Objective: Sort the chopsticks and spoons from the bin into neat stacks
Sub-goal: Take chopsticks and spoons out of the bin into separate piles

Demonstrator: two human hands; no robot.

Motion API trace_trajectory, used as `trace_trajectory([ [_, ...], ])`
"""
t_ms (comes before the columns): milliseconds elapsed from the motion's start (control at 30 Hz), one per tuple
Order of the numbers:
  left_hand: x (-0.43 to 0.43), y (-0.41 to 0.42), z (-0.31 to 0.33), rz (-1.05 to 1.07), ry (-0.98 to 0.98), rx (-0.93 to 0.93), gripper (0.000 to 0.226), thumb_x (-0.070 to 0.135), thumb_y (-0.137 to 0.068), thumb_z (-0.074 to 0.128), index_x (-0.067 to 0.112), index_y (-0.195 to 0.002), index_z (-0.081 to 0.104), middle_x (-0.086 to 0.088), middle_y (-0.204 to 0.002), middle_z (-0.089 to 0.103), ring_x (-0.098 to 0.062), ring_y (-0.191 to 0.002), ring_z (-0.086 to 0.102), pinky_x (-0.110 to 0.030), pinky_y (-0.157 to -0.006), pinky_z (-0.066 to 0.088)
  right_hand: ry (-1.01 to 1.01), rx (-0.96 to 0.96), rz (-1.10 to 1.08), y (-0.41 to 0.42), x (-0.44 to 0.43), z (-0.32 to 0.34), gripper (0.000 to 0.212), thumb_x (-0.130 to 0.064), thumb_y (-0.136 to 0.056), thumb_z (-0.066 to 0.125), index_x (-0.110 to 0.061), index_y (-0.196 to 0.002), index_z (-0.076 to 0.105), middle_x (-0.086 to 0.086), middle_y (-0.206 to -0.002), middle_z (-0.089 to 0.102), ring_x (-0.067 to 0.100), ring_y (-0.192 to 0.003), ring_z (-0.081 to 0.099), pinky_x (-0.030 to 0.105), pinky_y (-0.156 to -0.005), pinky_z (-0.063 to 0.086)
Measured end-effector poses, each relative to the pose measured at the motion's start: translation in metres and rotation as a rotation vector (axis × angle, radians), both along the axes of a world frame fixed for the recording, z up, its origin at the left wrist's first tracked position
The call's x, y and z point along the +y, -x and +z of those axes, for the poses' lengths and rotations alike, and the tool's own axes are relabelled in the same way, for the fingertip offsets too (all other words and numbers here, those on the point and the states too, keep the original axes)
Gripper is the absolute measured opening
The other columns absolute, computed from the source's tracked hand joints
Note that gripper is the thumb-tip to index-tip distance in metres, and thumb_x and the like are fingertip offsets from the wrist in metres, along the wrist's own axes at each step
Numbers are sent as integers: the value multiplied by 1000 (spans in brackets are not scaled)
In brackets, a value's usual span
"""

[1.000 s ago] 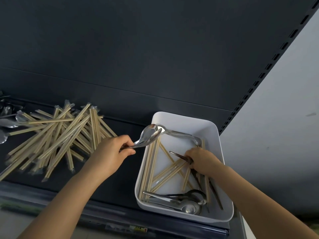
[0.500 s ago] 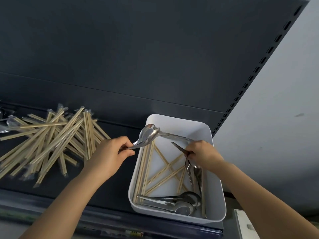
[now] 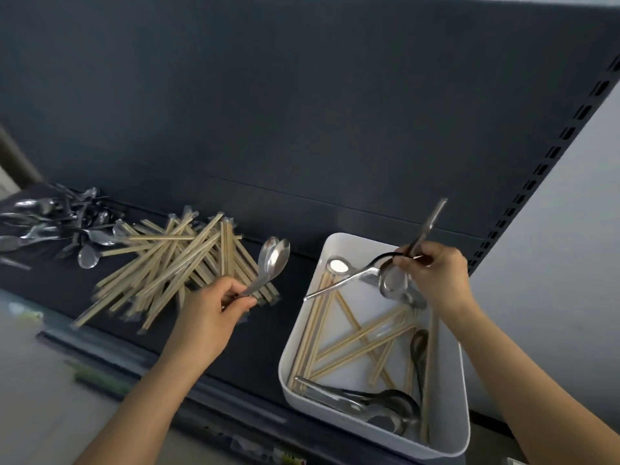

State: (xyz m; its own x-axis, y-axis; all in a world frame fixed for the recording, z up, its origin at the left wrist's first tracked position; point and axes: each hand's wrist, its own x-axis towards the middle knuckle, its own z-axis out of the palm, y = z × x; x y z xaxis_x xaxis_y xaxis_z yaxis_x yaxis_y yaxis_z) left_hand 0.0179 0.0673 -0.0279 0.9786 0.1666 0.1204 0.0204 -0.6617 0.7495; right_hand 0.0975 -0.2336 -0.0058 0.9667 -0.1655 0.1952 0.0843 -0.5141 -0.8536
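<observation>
1. Bin (image 3: 286, 370) is the nearest thing to you, at the right, with its near end close to the front edge of the shelf (image 3: 295, 317). Inside it, a few loose spoons (image 3: 369, 401) lie together at the near end, and several loose chopsticks (image 3: 362, 337) lie crossed on the floor.
2. Your right hand (image 3: 436, 276) is above the far half of the bin. Its fingers pinch the lifted spoons (image 3: 392, 283): one handle points up and one bowl hangs down. How many it holds, I cannot tell.
3. Your left hand (image 3: 214, 307) is over the shelf, just left of the bin. Its fingers are curled round the handles of the nested spoons (image 3: 275, 256), whose bowls point away from you.
4. Behind the left hand lies the chopstick pile (image 3: 174, 263), spread like a fan with many sticks crossing. Further left is the spoon pile (image 3: 50, 223), also scattered.
5. I judge that most of the items are out of the bin. What is left is to empty the rest, and to straighten both piles, because neither is a neat stack yet.
6. For moving, you have little depth. The back panel (image 3: 302, 112) stands close behind the piles, and the slotted upright (image 3: 553, 152) closes the right side. The bare strip between the bin and the chopstick pile is narrow, so I think the spoons in your hands should travel above the chopsticks.
</observation>
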Motion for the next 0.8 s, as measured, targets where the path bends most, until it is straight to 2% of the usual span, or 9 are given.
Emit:
trace_trajectory([
  [100,22,21,-2,108,1,-8,11,15,-82,71,21,-77,64,12,-69,66,5,-70,61,-7,-58,44,-131,22,42,-5,26,-2,8,-8,-79,72,-15,-80,71,-2,-72,68,11,-65,61,9,-57,44],
  [167,43,35,-3,166,2,-5,11,14,-81,72,21,-76,65,12,-69,67,3,-70,61,-10,-61,46,-197,33,75,-5,46,-6,10,-7,-79,73,-17,-77,70,1,-72,69,17,-68,63,21,-66,50],
  [233,67,47,-3,207,19,-8,15,13,-80,72,23,-73,64,10,-69,68,2,-69,62,-20,-64,49,-222,56,98,-4,68,-11,18,-7,-77,74,-23,-71,70,3,-72,70,25,-72,65,37,-75,54],
  [300,89,59,-4,238,28,-30,16,11,-80,72,22,-73,63,9,-69,68,3,-70,62,-15,-62,47,-241,68,130,-1,89,-12,21,-6,-77,74,-24,-68,70,5,-71,70,28,-72,64,43,-77,55],
  [367,112,69,-7,269,33,-49,14,11,-81,71,21,-75,63,8,-70,68,2,-71,62,-14,-62,48,-246,72,157,2,111,-12,21,-5,-77,74,-24,-68,70,4,-69,68,22,-67,61,42,-75,53],
  [500,166,84,-19,330,140,-50,13,13,-84,67,24,-80,62,7,-68,70,-5,-65,66,-33,-68,56,-291,94,153,4,164,-8,22,-6,-76,75,-24,-65,71,-2,-63,68,19,-66,60,37,-73,50],
  [567,198,87,-22,339,196,-50,11,11,-86,65,20,-82,61,9,-70,71,-4,-64,67,-30,-68,55,-298,103,144,6,200,-8,19,-8,-77,75,-24,-67,71,-5,-66,70,23,-73,65,38,-78,53],
  [633,234,88,-22,342,244,-45,10,8,-87,64,17,-83,61,6,-72,72,-7,-65,67,-27,-66,55,-279,99,152,11,244,-8,19,-7,-77,74,-24,-69,71,0,-72,72,24,-78,67,37,-79,54],
  [800,322,98,-17,368,306,-55,10,5,-86,64,14,-83,62,5,-73,72,-8,-64,67,-20,-61,54,-260,141,202,20,355,-12,18,-7,-78,75,-21,-67,71,1,-67,71,22,-71,65,36,-72,54],
])
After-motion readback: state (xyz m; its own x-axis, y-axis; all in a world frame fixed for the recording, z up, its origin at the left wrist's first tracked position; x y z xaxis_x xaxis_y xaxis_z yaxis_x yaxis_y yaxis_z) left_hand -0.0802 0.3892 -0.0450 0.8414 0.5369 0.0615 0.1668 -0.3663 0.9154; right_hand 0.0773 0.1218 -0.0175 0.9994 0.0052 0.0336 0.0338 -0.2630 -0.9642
